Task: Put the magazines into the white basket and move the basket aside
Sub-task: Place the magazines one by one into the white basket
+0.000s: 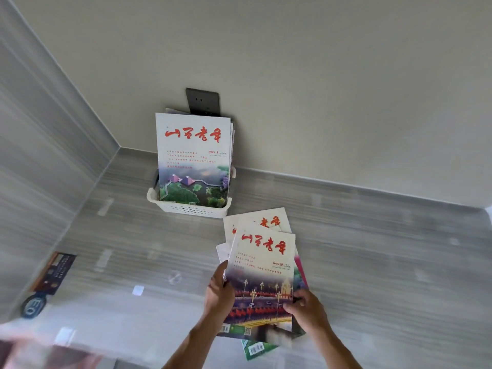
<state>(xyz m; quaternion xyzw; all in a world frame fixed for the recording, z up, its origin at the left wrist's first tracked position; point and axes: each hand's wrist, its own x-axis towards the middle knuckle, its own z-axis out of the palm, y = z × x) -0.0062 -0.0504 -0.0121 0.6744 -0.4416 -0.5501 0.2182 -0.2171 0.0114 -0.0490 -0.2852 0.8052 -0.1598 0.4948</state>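
A white perforated basket (186,209) stands on the grey surface against the back wall. Several magazines (193,158) stand upright in it, the front cover showing red characters and a garden scene. A loose pile of magazines (262,265) lies fanned out in front and to the right of the basket. My left hand (219,291) grips the left edge of the top magazine, which has a night street scene on its cover. My right hand (308,310) pinches that cover's lower right edge.
A dark wall socket (203,101) sits on the wall behind the basket. A grey side wall closes the left. At the far left lie a dark booklet (54,272) and a round blue disc (33,306). Small stickers (138,290) dot the surface.
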